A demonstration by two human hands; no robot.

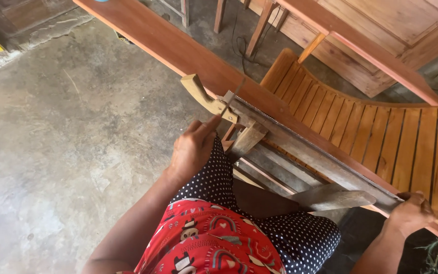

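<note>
A wooden frame saw with a toothed blade lies diagonally across my lap, along a long reddish plank. My left hand is at the saw's near end, its fingertips pinched on the metal fitting where the blade meets the pale wooden handle. My right hand is closed around the saw's other end at the lower right. A flat grey wooden piece of the saw sticks out toward my knee.
A curved slatted wooden seat lies behind the plank on the right. A panelled wooden door and furniture legs stand at the top. A dark cable lies on the concrete floor, which fills the left.
</note>
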